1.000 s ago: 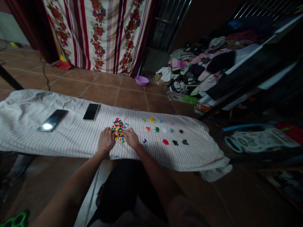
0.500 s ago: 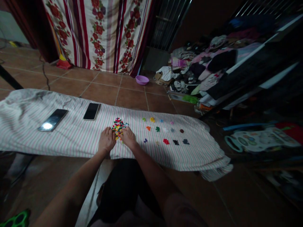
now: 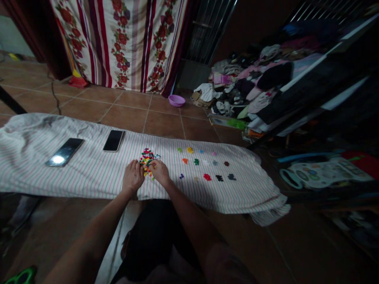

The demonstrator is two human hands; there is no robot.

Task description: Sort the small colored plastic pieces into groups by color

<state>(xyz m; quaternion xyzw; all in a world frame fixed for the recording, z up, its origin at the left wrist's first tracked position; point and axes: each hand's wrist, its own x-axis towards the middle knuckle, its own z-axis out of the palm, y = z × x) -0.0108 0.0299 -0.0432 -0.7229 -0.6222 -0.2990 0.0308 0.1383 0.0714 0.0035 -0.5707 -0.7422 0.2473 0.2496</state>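
A mixed pile of tiny coloured pieces (image 3: 146,157) lies on a striped cloth (image 3: 94,173). My left hand (image 3: 133,175) rests flat against the pile's left side, fingers stretched out. On the other side, the fingertips of my right hand (image 3: 160,172) are pinched together over the pile; whatever they grip is too small to make out. To the right, similar pieces sit in small single-colour groups, among them a yellow group (image 3: 190,150), an orange group (image 3: 185,161), a dark green group (image 3: 196,161), a red group (image 3: 207,177) and a black group (image 3: 219,178).
Two phones lie left of my hands, a dark phone (image 3: 113,141) and a phone reflecting light (image 3: 65,152). Beyond the cloth, a purple basin (image 3: 177,101) stands on the tiled floor. A heap of clothes (image 3: 251,81) is at the back right, and a floral curtain (image 3: 134,43) hangs ahead.
The fingers of my right hand have shifted slightly within the pile, uncovering a few pieces near its front. My left hand stays in place. The view has moved a little.
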